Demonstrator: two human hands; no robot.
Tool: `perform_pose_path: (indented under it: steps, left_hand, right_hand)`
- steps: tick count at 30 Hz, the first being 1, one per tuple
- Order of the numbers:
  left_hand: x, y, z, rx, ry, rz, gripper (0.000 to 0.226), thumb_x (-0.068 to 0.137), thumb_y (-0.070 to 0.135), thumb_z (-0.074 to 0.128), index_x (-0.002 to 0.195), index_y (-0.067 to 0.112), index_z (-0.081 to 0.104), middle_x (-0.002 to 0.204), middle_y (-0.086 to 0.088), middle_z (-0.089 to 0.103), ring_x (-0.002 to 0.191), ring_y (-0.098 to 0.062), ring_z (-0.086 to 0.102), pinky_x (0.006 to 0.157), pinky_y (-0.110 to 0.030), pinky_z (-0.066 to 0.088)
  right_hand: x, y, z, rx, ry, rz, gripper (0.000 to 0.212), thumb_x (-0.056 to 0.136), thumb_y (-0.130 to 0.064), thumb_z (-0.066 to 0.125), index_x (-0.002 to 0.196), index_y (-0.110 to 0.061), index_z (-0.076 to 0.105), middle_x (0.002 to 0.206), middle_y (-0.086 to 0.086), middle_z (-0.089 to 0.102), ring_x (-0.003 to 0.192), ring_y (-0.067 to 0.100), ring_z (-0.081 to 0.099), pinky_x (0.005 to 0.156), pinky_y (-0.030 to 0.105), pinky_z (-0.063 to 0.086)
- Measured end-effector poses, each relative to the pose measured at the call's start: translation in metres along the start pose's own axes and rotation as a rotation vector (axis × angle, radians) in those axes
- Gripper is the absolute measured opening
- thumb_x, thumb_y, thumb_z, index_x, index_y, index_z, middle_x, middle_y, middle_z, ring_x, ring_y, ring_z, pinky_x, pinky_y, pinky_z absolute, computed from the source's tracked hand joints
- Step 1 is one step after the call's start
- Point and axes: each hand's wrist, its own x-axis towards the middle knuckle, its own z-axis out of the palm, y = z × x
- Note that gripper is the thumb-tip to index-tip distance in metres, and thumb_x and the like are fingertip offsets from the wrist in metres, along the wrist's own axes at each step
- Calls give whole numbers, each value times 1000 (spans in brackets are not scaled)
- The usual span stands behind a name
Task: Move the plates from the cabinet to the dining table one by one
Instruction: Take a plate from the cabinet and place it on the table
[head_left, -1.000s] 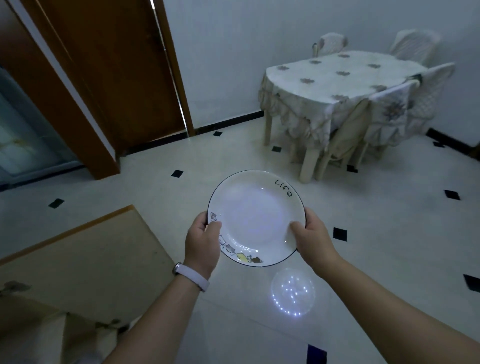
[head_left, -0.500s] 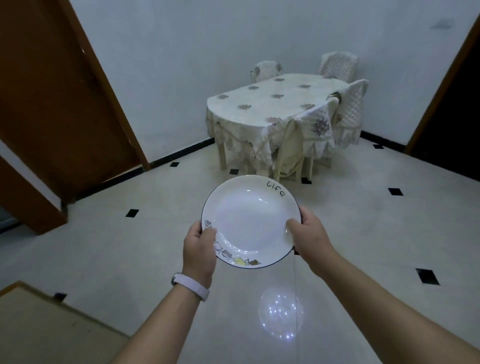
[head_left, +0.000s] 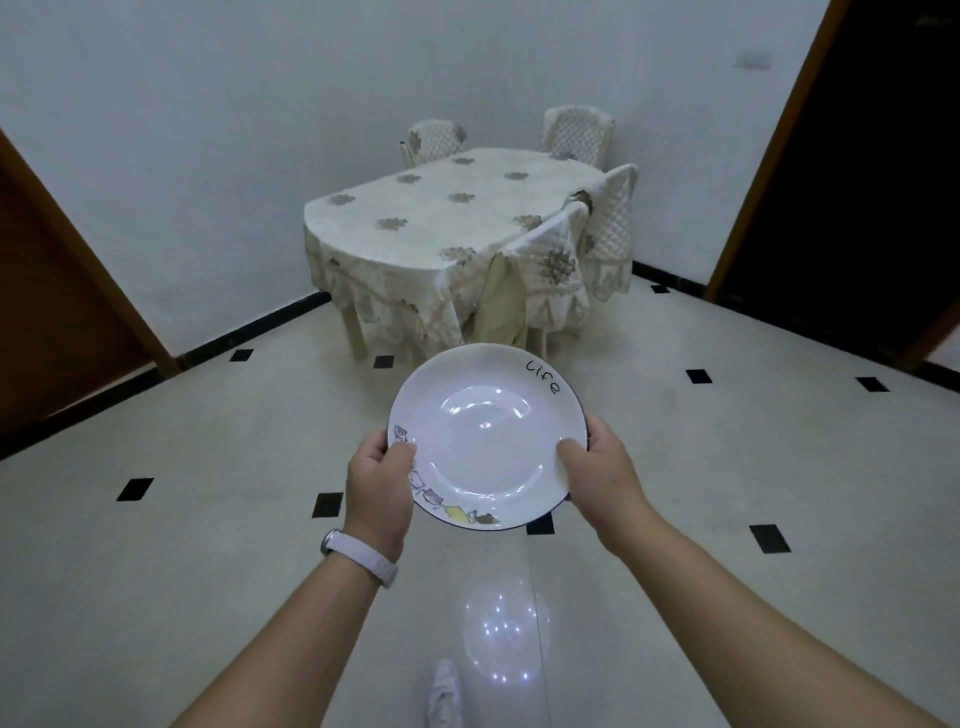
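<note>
A white plate (head_left: 485, 436) with a dark rim, the word "life" and small drawings along its edge is held level in front of me, above the floor. My left hand (head_left: 376, 491) grips its left rim, thumb on top. My right hand (head_left: 602, 467) grips its right rim the same way. The dining table (head_left: 415, 228), covered with a cream flowered cloth, stands straight ahead against the far wall, and nothing lies on its top. The cabinet is out of view.
Several cloth-covered chairs (head_left: 550, 270) surround the table on its near right and far sides. A brown door (head_left: 62, 312) stands at the left and a dark doorway (head_left: 857, 182) at the right. Pale tiled floor (head_left: 208, 467) stretches between me and the table.
The view has turned so the table is now centred ahead and nearer. The wooden surface at the lower left has left the view. Both hands keep the same hold on the plate.
</note>
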Motion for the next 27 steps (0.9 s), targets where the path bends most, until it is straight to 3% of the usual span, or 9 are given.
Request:
perform_pose_path:
  steps: [10,17,21,27]
  left_hand:
    - [178,35,9,-35,-132,22,20,72,18,53,77,22,72,76,-4,70,72,-24,61,67,-38,49]
    - [252,52,8,-10,-164,16,17,74,16,53,83,12,66,71,-4,65,65,-19,57,57,-30,47]
    - [290,49,13,-1,-164,-22,16,75,15,53,81,15,68,77,-10,67,68,-24,59,62,-37,48]
    - [349,38,37,60,-144,-43,16,74,18,53,82,12,66,70,-5,63,65,-22,53,61,-36,44]
  right_hand:
    - [134,-58,79,-32,116,-11,26,77,-12,45,92,-25,62,90,11,66,70,23,57,59,37,49]
    - [195,-83,116,-68,127,-20,27,75,-13,44,94,-19,62,93,15,67,70,25,58,57,36,49]
    - [228,-87,128,-58,113,-15,29,79,-8,43,95,-21,62,94,14,66,71,24,57,57,37,48]
    - [296,-86,135,-32,105,30,27,79,-8,44,93,-21,63,95,14,67,71,23,57,58,36,47]
